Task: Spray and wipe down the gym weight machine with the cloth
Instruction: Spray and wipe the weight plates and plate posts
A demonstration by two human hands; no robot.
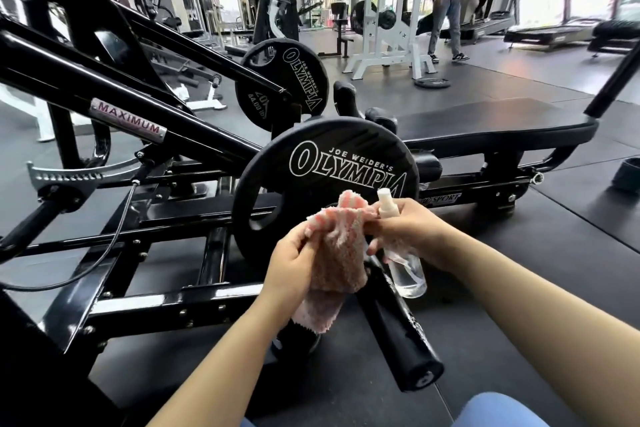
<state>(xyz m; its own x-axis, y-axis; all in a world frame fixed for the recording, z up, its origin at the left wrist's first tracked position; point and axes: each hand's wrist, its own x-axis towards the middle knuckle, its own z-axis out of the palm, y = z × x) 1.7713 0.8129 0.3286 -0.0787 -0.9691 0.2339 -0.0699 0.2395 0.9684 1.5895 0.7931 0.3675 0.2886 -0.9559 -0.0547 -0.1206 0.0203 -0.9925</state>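
We've got the black weight machine stretched across the gym floor, its near Olympia plate right in front of us. Held up against that plate's lower edge is the pink-striped cloth, bunched in our left hand, fingers curled into it. Our right hand grips the clear spray bottle while pinching the cloth's top edge.
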